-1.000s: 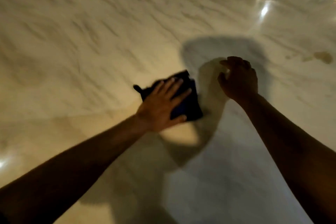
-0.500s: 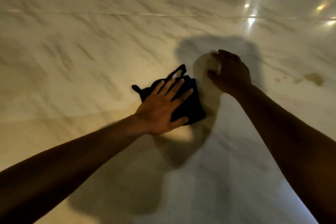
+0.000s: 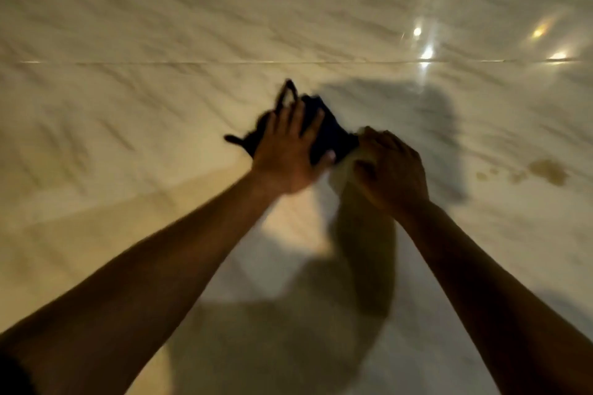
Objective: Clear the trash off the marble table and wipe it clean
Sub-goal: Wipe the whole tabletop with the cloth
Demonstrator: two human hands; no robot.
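Observation:
A dark blue cloth (image 3: 335, 138) lies crumpled on the pale veined marble table (image 3: 144, 26). My left hand (image 3: 285, 154) presses flat on it with the fingers spread and straight. Right beside it, my right hand (image 3: 393, 168) is curled around the top of a pale, translucent bag-like thing (image 3: 341, 175) that hangs down toward me; what it holds is hidden. The cloth's right edge touches that pale thing. The frame is blurred by motion.
A brown stain (image 3: 548, 171) with small droplets beside it marks the marble to the right of my right hand. A thin seam (image 3: 192, 62) crosses the table farther away. Ceiling lights reflect at the upper right (image 3: 425, 53).
My left hand has slid the cloth farther away and to the right. The gap between my two hands has closed, and the cloth now meets the pale thing in my right hand.

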